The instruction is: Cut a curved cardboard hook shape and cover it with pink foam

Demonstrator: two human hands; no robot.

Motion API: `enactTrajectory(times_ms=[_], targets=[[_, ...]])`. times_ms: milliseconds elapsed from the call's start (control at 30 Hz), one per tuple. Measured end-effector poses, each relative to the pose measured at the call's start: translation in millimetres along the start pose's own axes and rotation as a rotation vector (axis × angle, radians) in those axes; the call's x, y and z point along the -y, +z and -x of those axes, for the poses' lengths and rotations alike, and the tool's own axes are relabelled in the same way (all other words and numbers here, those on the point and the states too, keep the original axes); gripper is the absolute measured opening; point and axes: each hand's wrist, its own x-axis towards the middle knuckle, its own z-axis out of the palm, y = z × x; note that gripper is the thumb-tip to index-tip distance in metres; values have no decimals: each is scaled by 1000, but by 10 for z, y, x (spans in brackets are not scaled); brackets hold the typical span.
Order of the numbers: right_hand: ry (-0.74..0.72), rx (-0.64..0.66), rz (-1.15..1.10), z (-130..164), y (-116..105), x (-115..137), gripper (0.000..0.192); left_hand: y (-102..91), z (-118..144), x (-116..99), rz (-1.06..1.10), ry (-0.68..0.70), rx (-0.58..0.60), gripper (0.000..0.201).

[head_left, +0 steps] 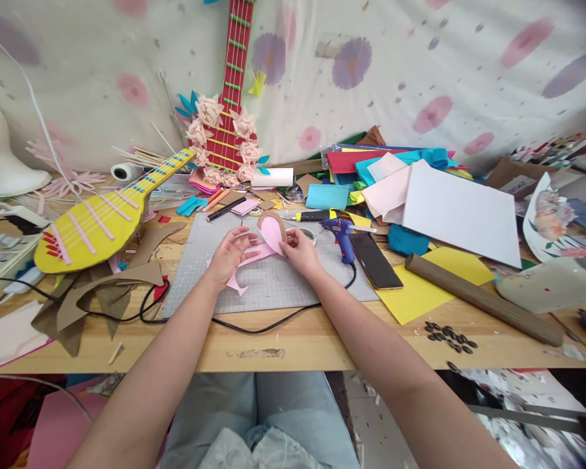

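Observation:
My right hand pinches the lower edge of a rounded brown cardboard piece with a pink paper shape lying on its face. To the left of it is my left hand, its fingers apart and slightly curled, close to the pink piece. A curved pink paper offcut trails beneath the left fingers; whether they touch it I cannot tell. Both hands are above a grey cutting mat. Right of my right hand, a blue glue gun stands on the mat, its black cable running in front.
A yellow paper lute lies left; a red flower-trimmed one leans behind. On the right are a phone, yellow sheet, brown tube, white board and dark beads. Cardboard scraps lie left of the mat.

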Motion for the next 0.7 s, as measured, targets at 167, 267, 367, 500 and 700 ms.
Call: enactTrajectory(times_ms=[167,267,367,500,700], targets=[[-13,3,48,28,-3,26,26,6,-2,17,13,-30,35,35],[-5,-22,68,48,-12,53,34,-24,-21,66,-182,26,-59,24],[11,-40,76,54,-23,67,39,-70,-31,128,-573,170,-164,22],[39,-55,93,28,-37,60,37,-99,-41,182,-782,226,-152,31],[59,-143,119,-42,-108,0,33,-183,-93,109,-665,101,-194,30]])
